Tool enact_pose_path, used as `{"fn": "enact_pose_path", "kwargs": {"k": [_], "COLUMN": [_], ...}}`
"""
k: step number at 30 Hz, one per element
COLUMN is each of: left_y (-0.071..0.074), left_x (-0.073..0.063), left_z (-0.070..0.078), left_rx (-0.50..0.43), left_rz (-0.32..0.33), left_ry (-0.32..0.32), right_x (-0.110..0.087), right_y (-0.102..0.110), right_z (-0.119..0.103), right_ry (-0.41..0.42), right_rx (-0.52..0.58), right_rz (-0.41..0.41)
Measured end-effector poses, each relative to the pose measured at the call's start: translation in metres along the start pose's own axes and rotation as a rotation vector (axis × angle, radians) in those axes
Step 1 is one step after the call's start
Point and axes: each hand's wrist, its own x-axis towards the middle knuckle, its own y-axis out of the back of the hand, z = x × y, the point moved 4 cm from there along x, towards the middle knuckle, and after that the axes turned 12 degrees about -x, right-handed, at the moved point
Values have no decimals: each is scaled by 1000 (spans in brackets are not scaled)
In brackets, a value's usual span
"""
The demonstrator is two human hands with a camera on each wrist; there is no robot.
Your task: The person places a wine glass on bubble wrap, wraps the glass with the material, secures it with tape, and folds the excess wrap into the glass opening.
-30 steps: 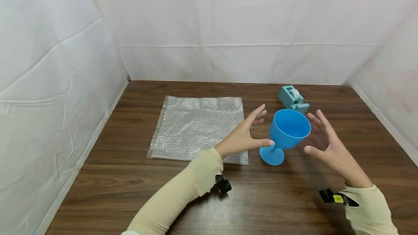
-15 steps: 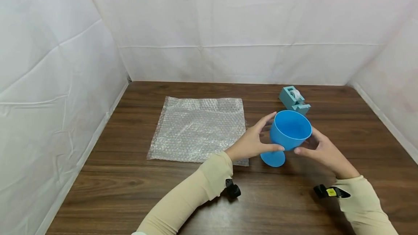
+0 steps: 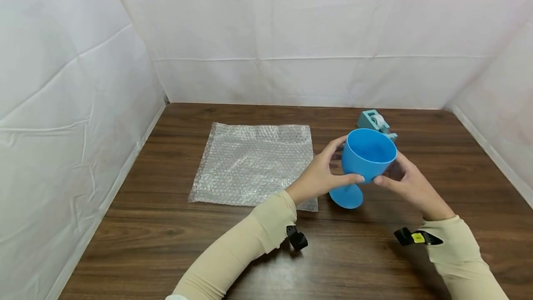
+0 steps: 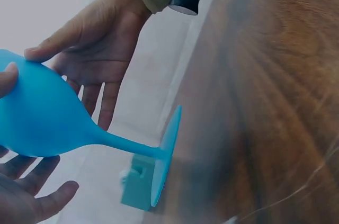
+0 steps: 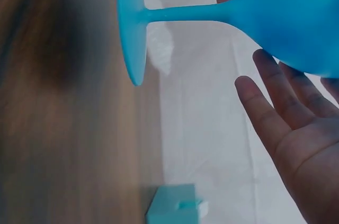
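A blue plastic goblet (image 3: 363, 166) is held upright by its bowl between both hands, stem and round foot pointing down. My left hand (image 3: 321, 176) grips the bowl's left side, thumb along its lower front. On the other side my right hand (image 3: 413, 188) holds the bowl, its thumb near the left thumb. From the left wrist view, the goblet (image 4: 45, 107) lies across the picture with its foot close over the wooden table. Fingers of the right hand (image 5: 304, 142) spread along the bowl in the right wrist view.
A flat sheet of bubble wrap (image 3: 254, 165) lies on the brown wooden table (image 3: 166, 240), left of the goblet. Behind the goblet stands a teal tape dispenser (image 3: 368, 119) with a roll of tape, partly covered by the rim. White cloth walls (image 3: 308, 36) enclose the back and sides.
Both hands have closed in from either side and taken hold of the goblet's bowl. Since half a second ago the goblet has risen slightly, hiding more of the tape dispenser.
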Motion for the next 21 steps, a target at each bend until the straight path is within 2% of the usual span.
{"fn": "enact_pose_path", "kwargs": {"k": [4, 10, 14, 21], "left_y": [17, 52, 74, 112], "left_x": [-2, -9, -18, -36], "left_z": [12, 30, 41, 57], "left_rx": [10, 69, 100, 82], "left_rz": [58, 114, 144, 229], "left_ry": [27, 36, 25, 15], "right_x": [14, 40, 57, 87], "right_y": [-2, -17, -29, -56], "right_z": [-18, -44, -62, -91], "right_ry": [1, -28, -18, 21], "right_rx": [19, 99, 169, 291], "right_rz": [-4, -13, -34, -91]}}
